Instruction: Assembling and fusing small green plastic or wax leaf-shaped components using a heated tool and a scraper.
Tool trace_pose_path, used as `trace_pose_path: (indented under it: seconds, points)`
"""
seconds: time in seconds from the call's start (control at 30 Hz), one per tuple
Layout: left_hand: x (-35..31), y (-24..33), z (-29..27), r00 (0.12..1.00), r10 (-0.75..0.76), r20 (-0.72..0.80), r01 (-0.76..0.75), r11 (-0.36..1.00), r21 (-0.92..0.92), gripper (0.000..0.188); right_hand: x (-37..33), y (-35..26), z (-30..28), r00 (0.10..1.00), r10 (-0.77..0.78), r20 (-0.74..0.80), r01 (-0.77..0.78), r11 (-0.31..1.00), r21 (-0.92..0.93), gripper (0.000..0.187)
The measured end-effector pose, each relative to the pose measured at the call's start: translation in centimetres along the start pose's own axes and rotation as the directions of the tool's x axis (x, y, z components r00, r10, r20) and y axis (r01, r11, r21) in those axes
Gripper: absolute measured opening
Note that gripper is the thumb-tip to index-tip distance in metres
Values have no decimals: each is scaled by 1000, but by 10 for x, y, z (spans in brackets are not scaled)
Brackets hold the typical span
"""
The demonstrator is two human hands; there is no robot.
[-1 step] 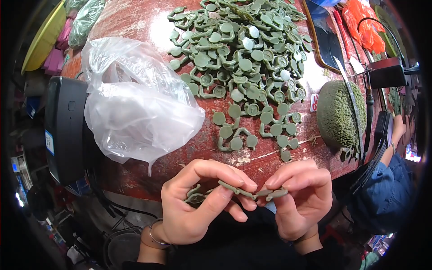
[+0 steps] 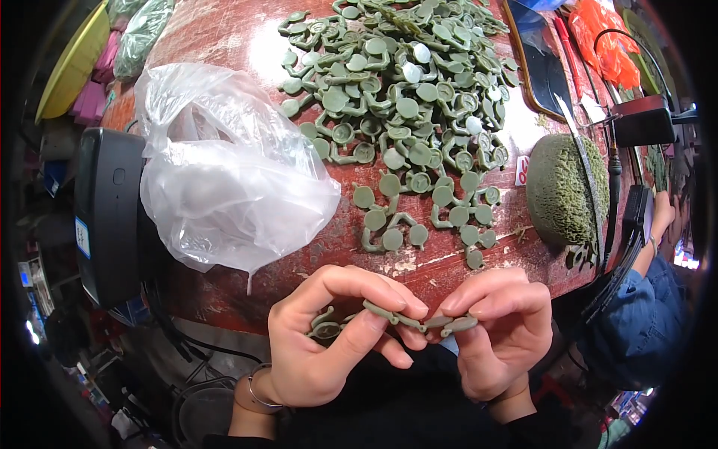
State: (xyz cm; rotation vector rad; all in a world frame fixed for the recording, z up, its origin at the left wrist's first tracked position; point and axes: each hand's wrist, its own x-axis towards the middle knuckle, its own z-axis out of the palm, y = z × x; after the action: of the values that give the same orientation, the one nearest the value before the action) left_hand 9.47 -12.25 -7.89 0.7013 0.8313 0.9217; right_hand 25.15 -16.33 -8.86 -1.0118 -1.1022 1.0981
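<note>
Between my two hands, close to the table's front edge, is a green molded piece (image 2: 407,322) with flat round discs on thin curved arms. My left hand (image 2: 329,337) pinches its left part between thumb and fingers. More green discs (image 2: 327,329) show inside the curl of that palm. On the right side, my right hand (image 2: 501,329) grips the piece's other end with thumb and fingertips. Beyond my hands lies a big heap of similar green pieces (image 2: 407,108), with several looser ones (image 2: 393,239) at its near end.
A crumpled clear plastic bag (image 2: 239,187) lies left of the heap, next to a black device (image 2: 112,213). To the right stand a rough green round block (image 2: 561,187), tweezers (image 2: 587,179) and a dark tray (image 2: 538,60). Another person's blue sleeve (image 2: 636,322) is at far right.
</note>
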Motion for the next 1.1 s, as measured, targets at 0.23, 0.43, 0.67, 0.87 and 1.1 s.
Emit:
trace_pose_path:
  seconds: [0.23,0.43,0.67,0.87,1.1]
  points:
    - [0,-1,-2,998,54,21,-55,998,40,10,-3,-1,0,999,-53,1,53,990,-127,33]
    - [0,-2,-4,996,89,5,-89,994,63,11,-2,0,0,995,-95,19,97,980,-174,34]
    - [-1,-2,-3,991,129,-16,-125,979,160,10,-1,3,0,997,-74,10,74,981,-181,34]
    - [-1,-1,-3,989,146,-27,-138,972,192,8,-1,4,0,997,-77,16,79,978,-191,33]
    - [0,-1,-4,996,80,-26,-78,994,82,7,2,4,-1,996,-87,35,93,970,-225,34]
